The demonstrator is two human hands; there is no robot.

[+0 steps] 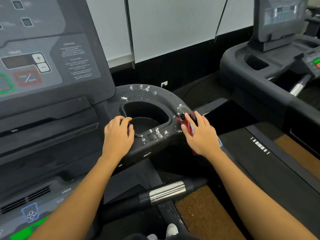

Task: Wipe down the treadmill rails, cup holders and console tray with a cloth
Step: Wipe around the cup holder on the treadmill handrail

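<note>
Head view, treadmill right-hand console wing. The right hand (200,134) lies flat, fingers extended, pressing a folded red-and-light-blue cloth (187,124) onto the black moulded plastic rim at the 3 o'clock side of the D-shaped black cup holder (146,118); only the cloth's edges show beneath the palm, so how firmly it is held cannot be told. The left hand (117,135) rests at the holder's 9 o'clock edge, fingers curled loosely over the lip, holding nothing. White foam flecks (158,133) dot the rim from 12 o'clock round to 6 o'clock, densest at about 5 o'clock, just beside the cloth hand. The holder's long axis runs roughly 9 to 3 o'clock, between the two hands. Judged step: wiping the cup-holder surround, with most of the foam not yet cleared. The nearest unwiped patch lies toward 7 o'clock from the right hand, which is the nearer hand and carries the cloth. The silver-and-black handrail (167,192), at 6 o'clock, appears untouched.
</note>
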